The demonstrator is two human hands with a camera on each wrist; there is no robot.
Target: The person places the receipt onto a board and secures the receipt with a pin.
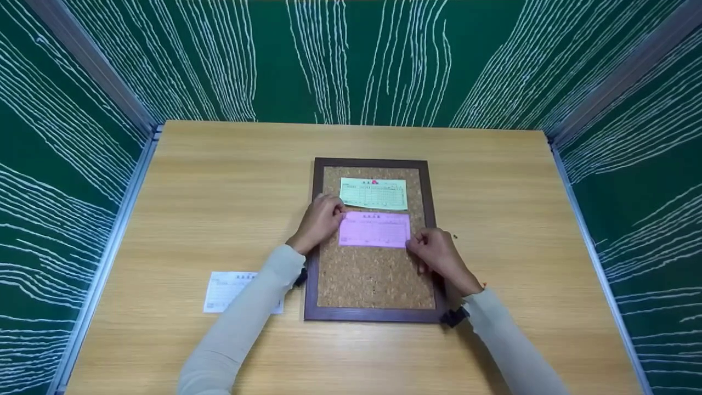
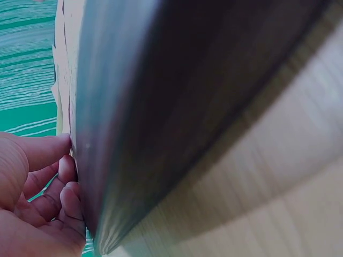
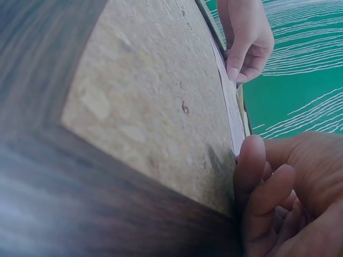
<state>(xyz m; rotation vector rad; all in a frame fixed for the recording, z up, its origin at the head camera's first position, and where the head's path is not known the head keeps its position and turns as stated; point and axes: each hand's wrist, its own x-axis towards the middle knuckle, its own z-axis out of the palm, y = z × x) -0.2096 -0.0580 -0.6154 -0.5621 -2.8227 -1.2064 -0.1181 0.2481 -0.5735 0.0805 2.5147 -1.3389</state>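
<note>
A pink paper slip printed with a form lies across the cork board, which has a dark brown frame. My left hand pinches the slip's upper left corner, and my right hand pinches its lower right corner. Just above it, a green slip is on the cork with a red pushpin at its top edge. In the left wrist view, the frame's side hides the slip from sight. The right wrist view has both hands at the slip's edge.
A white slip lies on the wooden table left of the board, partly covered by my left sleeve. A tiny dark bit sits on the table beside my right hand. Green walls with white lines surround the table.
</note>
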